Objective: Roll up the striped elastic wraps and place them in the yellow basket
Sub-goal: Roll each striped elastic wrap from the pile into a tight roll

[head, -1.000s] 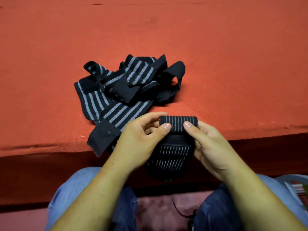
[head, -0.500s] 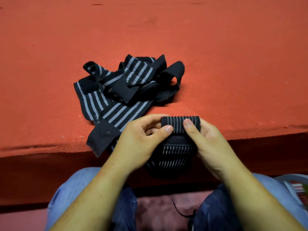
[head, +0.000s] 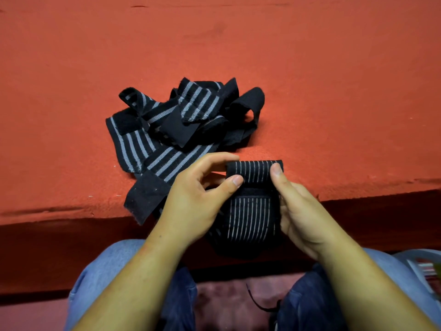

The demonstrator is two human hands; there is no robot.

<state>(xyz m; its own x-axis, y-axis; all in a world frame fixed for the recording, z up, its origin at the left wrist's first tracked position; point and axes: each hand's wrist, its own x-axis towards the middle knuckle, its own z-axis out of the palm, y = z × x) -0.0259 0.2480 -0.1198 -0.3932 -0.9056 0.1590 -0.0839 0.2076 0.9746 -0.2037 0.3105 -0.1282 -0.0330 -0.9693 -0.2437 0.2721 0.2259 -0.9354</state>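
Roll (head: pixel 254 172) of striped wrap lies crosswise at the counter (head: pixel 334 139) edge, pinched at either end by my left fingers (head: pixel 235 181) and right fingers (head: pixel 276 169), its loose tail (head: pixel 249 218) hanging toward my lap, so winding should run downward.

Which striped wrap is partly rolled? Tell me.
The thin-striped black elastic wrap, gripped by the left hand and right hand; the wide-striped wraps lie unrolled in a heap behind.
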